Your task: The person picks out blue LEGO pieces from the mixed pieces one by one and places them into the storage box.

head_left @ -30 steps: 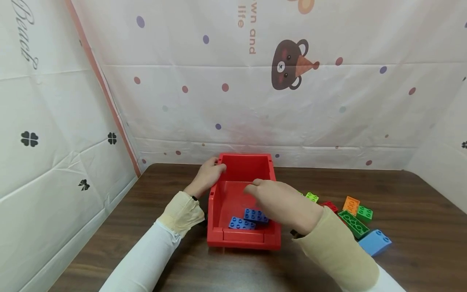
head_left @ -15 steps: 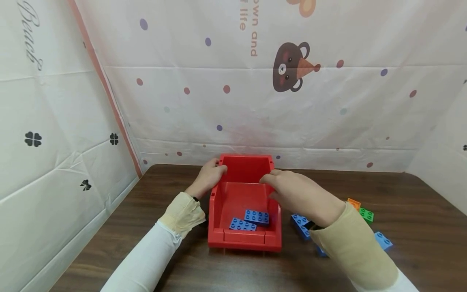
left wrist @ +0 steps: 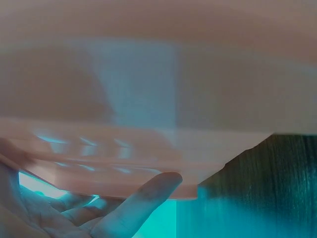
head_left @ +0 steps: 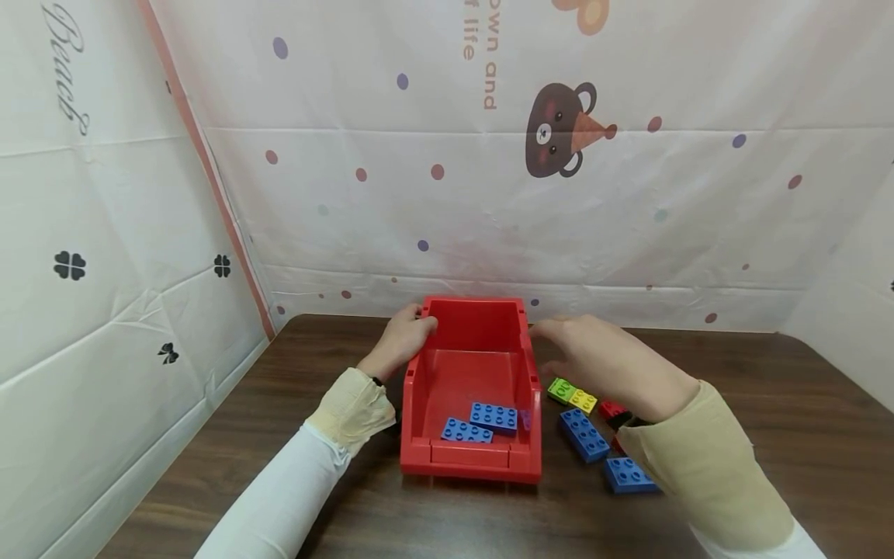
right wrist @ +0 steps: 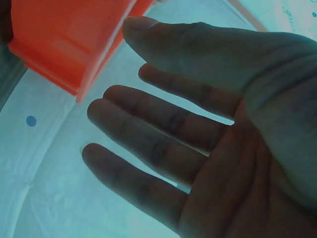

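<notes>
A red plastic bin (head_left: 469,458) stands on the table with its low front toward me. My left hand (head_left: 403,338) grips its left rim near the back, and the left wrist view shows the thumb (left wrist: 148,198) pressed along the bin's side. Two blue toy bricks (head_left: 493,417) lie on the bin floor near the front, and a purple brick (head_left: 525,420) shows partly by the right wall. My right hand (head_left: 608,361) is just outside the right wall. In the right wrist view its fingers (right wrist: 148,134) are spread and loosely extended, the palm holding nothing.
Right of the bin lie blue bricks (head_left: 583,435), a lime green brick (head_left: 561,390) beside a yellow one (head_left: 583,401), and a red brick (head_left: 611,408) partly hidden by my right arm. A printed white sheet (head_left: 349,210) hangs behind the wooden table (head_left: 335,341).
My right hand has moved right, from over the bin to beyond its right wall. The purple brick and bricks near the bin have come into view. My left hand has stayed on the rim.
</notes>
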A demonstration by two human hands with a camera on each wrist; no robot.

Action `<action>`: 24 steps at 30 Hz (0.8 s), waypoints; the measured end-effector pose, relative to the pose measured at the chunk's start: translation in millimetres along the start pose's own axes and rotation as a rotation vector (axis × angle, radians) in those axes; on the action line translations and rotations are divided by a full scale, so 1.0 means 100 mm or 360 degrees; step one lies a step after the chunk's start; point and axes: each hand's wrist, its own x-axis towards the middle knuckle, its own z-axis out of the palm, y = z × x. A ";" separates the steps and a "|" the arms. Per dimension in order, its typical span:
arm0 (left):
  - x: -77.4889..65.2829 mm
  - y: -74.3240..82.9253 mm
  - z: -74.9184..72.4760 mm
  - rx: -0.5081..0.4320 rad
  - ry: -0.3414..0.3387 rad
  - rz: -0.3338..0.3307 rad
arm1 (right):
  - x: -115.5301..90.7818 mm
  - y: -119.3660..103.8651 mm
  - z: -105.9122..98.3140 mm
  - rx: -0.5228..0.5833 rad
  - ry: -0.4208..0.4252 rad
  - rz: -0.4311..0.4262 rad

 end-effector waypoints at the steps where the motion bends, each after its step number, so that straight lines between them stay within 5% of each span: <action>1: 0.00 0.00 0.00 -0.0002 -0.0002 -0.0002 | 0.00 0.01 -0.01 0.0002 -0.0012 0.0028; 24: 0.01 -0.01 0.01 -0.0003 0.0010 0.0011 | 0.00 0.10 0.05 -0.0076 -0.0165 0.0180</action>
